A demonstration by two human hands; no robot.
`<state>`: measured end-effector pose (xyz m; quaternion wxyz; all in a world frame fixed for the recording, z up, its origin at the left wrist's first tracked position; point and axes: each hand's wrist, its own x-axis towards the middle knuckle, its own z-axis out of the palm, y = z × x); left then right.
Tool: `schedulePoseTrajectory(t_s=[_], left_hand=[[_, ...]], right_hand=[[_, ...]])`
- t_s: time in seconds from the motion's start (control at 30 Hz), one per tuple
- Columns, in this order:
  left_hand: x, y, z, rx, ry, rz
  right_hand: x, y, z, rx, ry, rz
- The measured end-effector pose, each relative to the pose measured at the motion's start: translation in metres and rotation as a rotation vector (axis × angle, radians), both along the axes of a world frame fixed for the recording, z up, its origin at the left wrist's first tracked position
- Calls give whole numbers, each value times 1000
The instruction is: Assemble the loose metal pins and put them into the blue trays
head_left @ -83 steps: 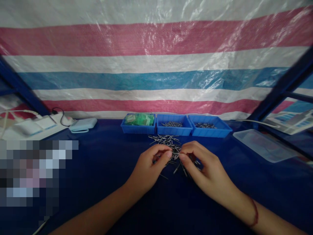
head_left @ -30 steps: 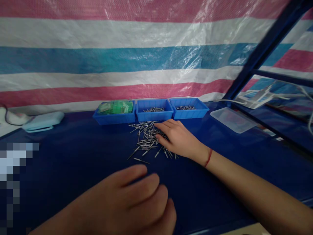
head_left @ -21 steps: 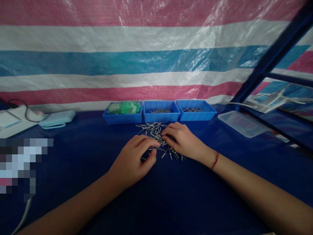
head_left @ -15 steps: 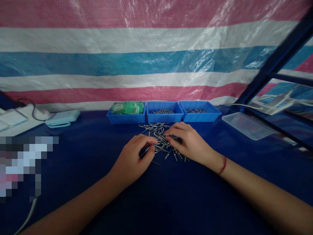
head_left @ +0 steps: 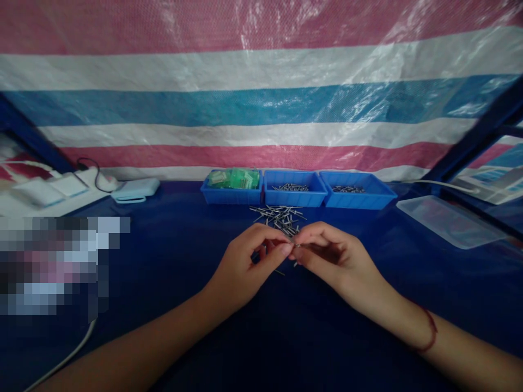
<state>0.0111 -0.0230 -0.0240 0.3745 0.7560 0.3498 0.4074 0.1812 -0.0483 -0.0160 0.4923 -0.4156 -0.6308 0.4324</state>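
My left hand [head_left: 247, 264] and my right hand [head_left: 339, 258] meet fingertip to fingertip at the near side of a pile of blind rivets [head_left: 281, 216]. Both pinch with thumb and forefinger. A small bit of metal, a blind rivet [head_left: 297, 246], shows between the fingertips, mostly hidden by them. The loose rivets lie crisscross on the dark blue table, partly covered by my hands. One rivet's thin stem pokes out below my left fingers.
Behind the pile stand three blue bins: the left bin [head_left: 232, 197] holds green packets [head_left: 241, 178], the middle bin [head_left: 295, 198] and right bin [head_left: 359, 200] hold rivets. A clear plastic lid [head_left: 451, 223] lies right; a light-blue case [head_left: 135, 189] and power strip [head_left: 77, 190] left.
My left hand first came up from the near edge to the pile while my right hand picked among the rivets. Both hands have since come together, pinching a rivet. The view has swung left.
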Motion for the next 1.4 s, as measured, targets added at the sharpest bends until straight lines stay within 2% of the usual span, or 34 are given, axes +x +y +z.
schedulePoseTrajectory(t_s=[0.2, 0.4, 0.63, 1.07, 1.4], left_hand=[[0, -2, 0, 8, 7, 53], [-1, -1, 0, 53, 32, 46], [-1, -1, 1, 75, 9, 28], [-1, -1, -1, 87, 26, 7], [-3, 0, -3, 97, 24, 51]], right_hand=[[-4, -3, -3, -46, -13, 75], [-3, -3, -1, 17, -238, 50], [-2, -5, 0, 68, -387, 76], [-3, -3, -4, 56, -364, 17], [1, 2, -4, 98, -287, -137]])
